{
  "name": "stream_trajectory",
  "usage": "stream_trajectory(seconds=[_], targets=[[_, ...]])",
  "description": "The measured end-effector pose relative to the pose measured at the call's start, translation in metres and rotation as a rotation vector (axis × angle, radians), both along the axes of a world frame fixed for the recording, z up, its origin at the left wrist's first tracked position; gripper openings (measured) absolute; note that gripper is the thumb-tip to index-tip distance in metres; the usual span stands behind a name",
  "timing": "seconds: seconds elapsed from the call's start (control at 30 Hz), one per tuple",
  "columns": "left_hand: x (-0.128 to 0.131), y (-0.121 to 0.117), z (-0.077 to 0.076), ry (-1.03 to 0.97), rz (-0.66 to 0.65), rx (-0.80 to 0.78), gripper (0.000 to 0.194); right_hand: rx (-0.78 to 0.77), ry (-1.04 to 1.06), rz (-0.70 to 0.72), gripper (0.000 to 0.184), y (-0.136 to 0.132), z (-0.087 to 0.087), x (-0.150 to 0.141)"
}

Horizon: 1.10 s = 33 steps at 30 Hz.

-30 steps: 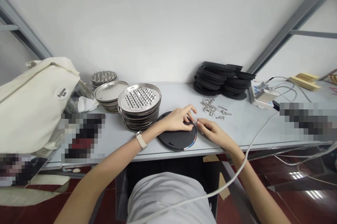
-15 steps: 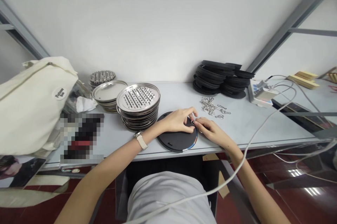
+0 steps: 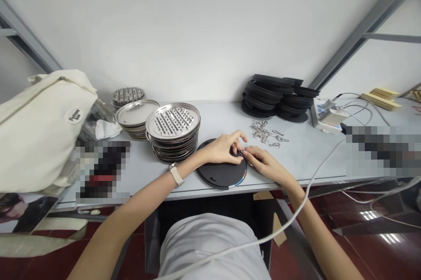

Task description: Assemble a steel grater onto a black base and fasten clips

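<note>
A round black disc [image 3: 226,175] with small slots and a coloured strip on its rim lies near the table's front edge. Over its upper side, my left hand [image 3: 223,148] steadies it, thumb lying along the surface and other fingers curled at the right rim. At that rim, my right hand [image 3: 263,161] pinches a small metal ring [image 3: 242,152] between thumb and fingertips; most of the ring is hidden. Beyond my right hand lies a loose pile of metal clips and rings [image 3: 261,131]. A stack of round metal graters [image 3: 174,124] stands left of the disc.
More metal discs [image 3: 136,113] are stacked behind on the left, near a cream bag [image 3: 42,126]. Stacked black discs [image 3: 266,96] stand against the wall. To the right are a power strip [image 3: 324,118] with plugs and a white cable [image 3: 289,223] crossing in front of my right forearm.
Both hands stay at the disc's right rim, with only a slight shift of the fingers around the ring. A blurred-out dark patch now shows at the table's right end.
</note>
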<state>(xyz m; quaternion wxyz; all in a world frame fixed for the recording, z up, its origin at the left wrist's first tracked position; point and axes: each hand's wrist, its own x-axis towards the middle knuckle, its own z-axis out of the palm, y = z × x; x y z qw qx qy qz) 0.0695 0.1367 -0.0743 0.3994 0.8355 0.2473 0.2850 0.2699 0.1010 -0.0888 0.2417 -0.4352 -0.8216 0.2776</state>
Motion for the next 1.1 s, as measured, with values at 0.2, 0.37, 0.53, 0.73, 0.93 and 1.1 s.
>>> stream_trajectory(seconds=[0.2, 0.37, 0.53, 0.73, 0.93, 1.1], targets=[[0.0000, 0.0012, -0.0009, 0.011, -0.013, -0.012, 0.046, -0.002, -0.005, 0.008, 0.041, 0.0003, -0.0001, 0.0002], [0.0008, 0.0016, -0.0015, 0.018, -0.011, -0.028, 0.047, 0.002, -0.001, 0.010, 0.040, 0.0010, -0.0015, 0.0009], [0.0008, 0.0015, -0.0017, 0.005, -0.016, -0.027, 0.046, 0.004, 0.004, 0.014, 0.039, 0.0006, -0.0015, 0.0009], [0.0008, 0.0013, -0.0016, -0.006, -0.014, -0.038, 0.046, -0.002, 0.038, 0.023, 0.036, 0.0008, -0.0030, 0.0013], [0.0003, 0.0030, -0.0025, 0.011, -0.014, -0.003, 0.041, -0.026, 0.050, 0.009, 0.038, 0.0008, -0.0029, 0.0019], [0.0007, 0.0012, -0.0002, 0.077, 0.058, 0.112, 0.040, -0.049, 0.073, -0.022, 0.038, 0.0000, -0.0007, -0.0006]])
